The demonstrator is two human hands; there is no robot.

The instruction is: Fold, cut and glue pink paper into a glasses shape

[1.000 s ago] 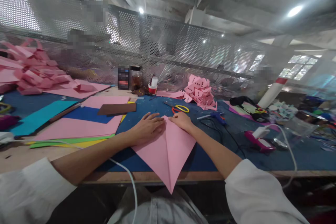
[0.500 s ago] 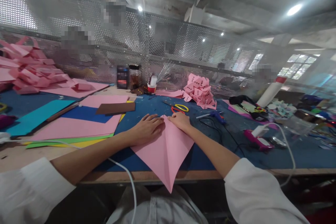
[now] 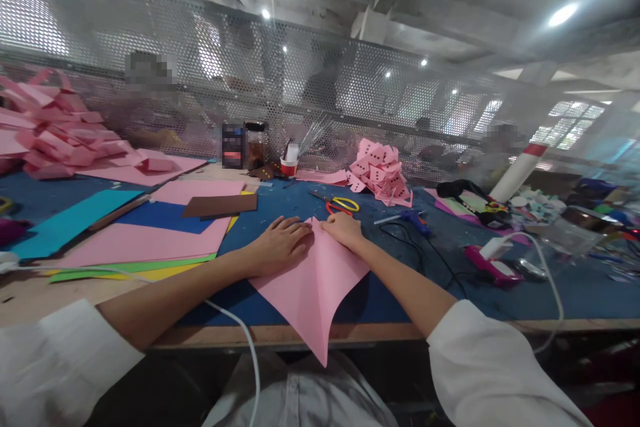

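White cord (image 3: 254,353) hangs over table (image 3: 395,293) edge, nearer than left hand (image 3: 283,245). Pink sheet (image 3: 315,280) under left hand, touching right hand (image 3: 344,230); line down middle, pointy end past table edge. Blue glue gun (image 3: 416,221) to right of right hand. Scissors (image 3: 334,203) just past right hand, right in front. Brown strip (image 3: 220,205) past left hand, to left. Farther past right hand, dotted pink pile (image 3: 379,170). Left hand flat, palm down, fingers stretched. Right hand bent, fingers curled at sheet's top; cannot tell if pinching.
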